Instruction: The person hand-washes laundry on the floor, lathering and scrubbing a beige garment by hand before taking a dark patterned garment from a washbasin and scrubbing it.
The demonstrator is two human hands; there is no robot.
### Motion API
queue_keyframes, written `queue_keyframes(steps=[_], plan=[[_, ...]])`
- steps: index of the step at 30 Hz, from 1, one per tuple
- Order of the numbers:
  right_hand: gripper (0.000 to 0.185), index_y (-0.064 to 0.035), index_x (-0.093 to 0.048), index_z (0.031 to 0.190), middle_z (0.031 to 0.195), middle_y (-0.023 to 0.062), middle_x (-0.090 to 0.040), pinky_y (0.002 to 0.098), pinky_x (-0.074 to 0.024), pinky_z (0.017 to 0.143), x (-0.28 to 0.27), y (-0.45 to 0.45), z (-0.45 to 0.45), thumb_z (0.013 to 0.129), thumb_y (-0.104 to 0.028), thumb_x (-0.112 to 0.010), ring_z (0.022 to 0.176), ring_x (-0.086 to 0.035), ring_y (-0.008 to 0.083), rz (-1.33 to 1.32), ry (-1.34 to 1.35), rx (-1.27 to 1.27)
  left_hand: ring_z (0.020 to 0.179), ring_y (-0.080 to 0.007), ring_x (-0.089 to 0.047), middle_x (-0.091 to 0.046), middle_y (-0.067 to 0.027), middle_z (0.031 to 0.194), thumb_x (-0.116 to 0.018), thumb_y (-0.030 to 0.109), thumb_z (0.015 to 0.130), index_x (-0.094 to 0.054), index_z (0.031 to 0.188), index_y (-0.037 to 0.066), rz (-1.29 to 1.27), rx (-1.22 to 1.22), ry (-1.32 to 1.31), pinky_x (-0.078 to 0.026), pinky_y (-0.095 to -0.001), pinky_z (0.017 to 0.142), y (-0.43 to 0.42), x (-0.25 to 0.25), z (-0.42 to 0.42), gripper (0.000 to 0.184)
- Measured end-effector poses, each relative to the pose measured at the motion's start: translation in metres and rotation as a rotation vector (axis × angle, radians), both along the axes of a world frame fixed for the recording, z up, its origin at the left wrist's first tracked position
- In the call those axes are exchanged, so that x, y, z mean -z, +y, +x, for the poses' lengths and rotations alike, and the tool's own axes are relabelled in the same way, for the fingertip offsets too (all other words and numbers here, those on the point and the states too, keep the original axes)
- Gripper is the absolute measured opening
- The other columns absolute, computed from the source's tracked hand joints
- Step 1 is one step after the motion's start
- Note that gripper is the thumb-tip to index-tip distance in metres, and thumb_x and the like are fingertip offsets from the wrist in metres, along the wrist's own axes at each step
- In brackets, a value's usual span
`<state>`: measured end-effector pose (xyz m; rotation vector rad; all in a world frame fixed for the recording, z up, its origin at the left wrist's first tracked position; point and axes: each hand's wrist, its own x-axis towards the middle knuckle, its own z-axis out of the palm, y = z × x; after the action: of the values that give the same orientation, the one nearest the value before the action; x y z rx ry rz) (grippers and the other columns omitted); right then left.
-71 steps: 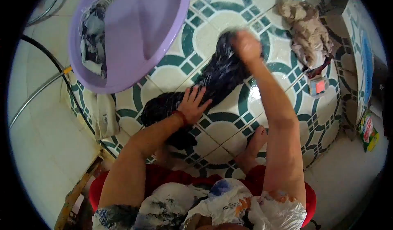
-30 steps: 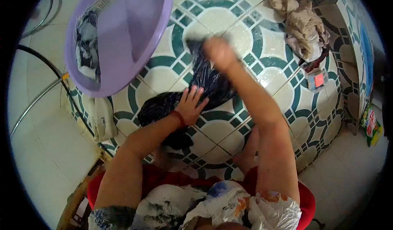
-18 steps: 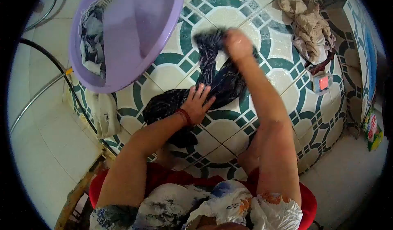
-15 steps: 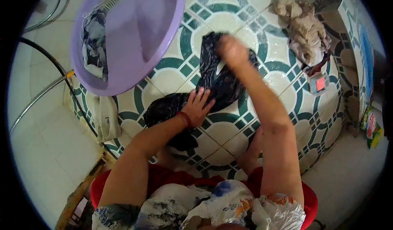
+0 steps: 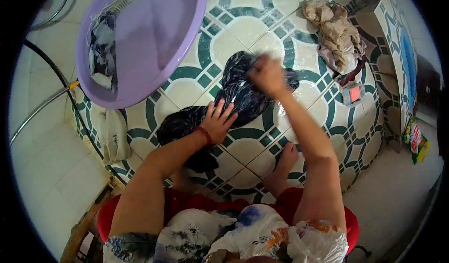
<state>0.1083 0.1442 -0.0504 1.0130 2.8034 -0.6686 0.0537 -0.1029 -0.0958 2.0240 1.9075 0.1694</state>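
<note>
A wet dark garment (image 5: 245,106) with pale streaks lies bunched across the tiled floor in front of me. My left hand (image 5: 217,122), a red band at its wrist, presses on the cloth with fingers spread. Over the garment's far part is my right hand (image 5: 269,78), curled closed and partly smeared by motion. Whatever it may grip is hidden beneath its fingers.
A purple basin (image 5: 140,83) at upper left holds a dark and white cloth (image 5: 103,50). Beige clothes (image 5: 339,34) lie at upper right, near a small box with a pink piece (image 5: 354,93). A whitish cloth (image 5: 113,136) and a black hose (image 5: 54,64) are left.
My right hand has shifted slightly over the garment, whose far part is now rounder and more bunched. My left hand stays pressed on it. The whole view has moved a little.
</note>
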Motion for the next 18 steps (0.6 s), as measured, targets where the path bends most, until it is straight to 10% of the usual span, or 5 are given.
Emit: queue_keyframes(steps=[4,5,7,13,18], plan=[[0.026,-0.0009,-0.054,0.088,0.09,0.0191,-0.056,0.0432,-0.0497,0.067,0.038,-0.087,0.012,0.071,-0.019,-0.058,0.08,-0.054,0.037,-0.114,0.144,-0.522,0.126,-0.0381,-0.025,-0.028,-0.0194,0.138,-0.045,0.02,0.079,-0.037,0.13,0.01,-0.532,-0.14,-0.327,-0.013,-0.0618,0.098,0.004,0.006,0.003,0.053],[0.025,-0.0008,-0.055,0.087,0.09,0.0191,-0.056,0.0422,-0.0501,0.066,0.058,-0.066,0.005,0.071,-0.019,-0.057,0.079,-0.055,0.0368,0.054,-0.026,-0.594,0.126,-0.039,-0.025,-0.029,-0.0184,0.137,-0.046,0.019,0.078,-0.037,0.13,0.009,-0.316,-0.035,-0.196,-0.013,-0.06,0.099,-0.001,0.004,0.002,0.054],[0.016,-0.004,-0.059,0.08,0.085,0.0169,-0.054,0.0426,-0.0487,0.063,0.074,0.007,-0.008,0.075,-0.019,-0.055,0.079,-0.055,0.0335,0.243,0.202,-0.019,0.127,-0.0394,-0.022,-0.029,-0.0184,0.137,-0.047,0.018,0.077,-0.038,0.129,0.009,-0.159,-0.071,-0.037,-0.012,-0.0583,0.1,0.008,-0.011,0.002,0.053],[0.027,-0.0108,-0.064,0.086,0.096,0.0179,-0.056,0.0435,-0.0483,0.073,-0.021,0.154,-0.032,0.065,-0.028,-0.064,0.086,-0.057,0.0348,0.367,0.178,0.436,0.13,-0.0366,-0.018,-0.027,-0.0177,0.138,-0.06,0.019,0.069,-0.045,0.124,0.011,0.019,-0.188,-0.045,-0.012,-0.059,0.1,0.042,-0.006,0.012,0.058],[0.027,-0.006,-0.062,0.088,0.087,0.0193,-0.059,0.0426,-0.0472,0.074,-0.046,0.157,-0.034,0.068,-0.024,-0.061,0.085,-0.058,0.0342,0.297,0.363,0.041,0.128,-0.0362,-0.024,-0.03,-0.0176,0.136,-0.066,0.034,0.07,-0.049,0.121,0.012,0.104,-0.192,-0.173,-0.017,-0.0621,0.097,0.035,-0.023,-0.001,0.058]])
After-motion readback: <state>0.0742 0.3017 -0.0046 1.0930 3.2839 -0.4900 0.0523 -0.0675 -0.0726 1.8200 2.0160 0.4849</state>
